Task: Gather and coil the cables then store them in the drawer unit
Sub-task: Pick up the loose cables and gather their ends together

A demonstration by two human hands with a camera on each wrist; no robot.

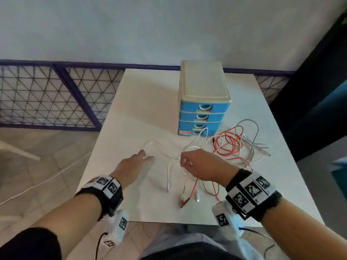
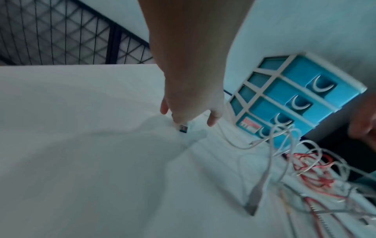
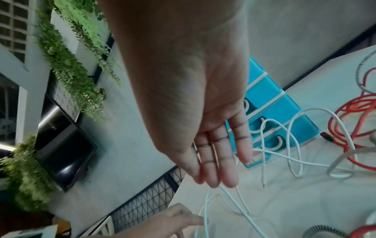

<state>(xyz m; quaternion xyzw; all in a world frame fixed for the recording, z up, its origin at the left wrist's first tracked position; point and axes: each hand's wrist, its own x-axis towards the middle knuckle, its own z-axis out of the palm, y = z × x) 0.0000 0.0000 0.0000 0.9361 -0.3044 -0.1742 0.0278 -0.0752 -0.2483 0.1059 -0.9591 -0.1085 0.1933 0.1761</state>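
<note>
The drawer unit is showing blue drawer fronts in a cream frame, with a red label at the bottom. A white cable, a red cable and a grey braided cable are lying on the white table. Black-and-white square markers are showing on the black wrist bands.

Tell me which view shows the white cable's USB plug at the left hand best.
The left wrist view: the USB plug sits sharp under the left hand's fingertips on the table. In the head view the hand hides the plug. The right wrist view shows only the white cable beside that hand.
</note>
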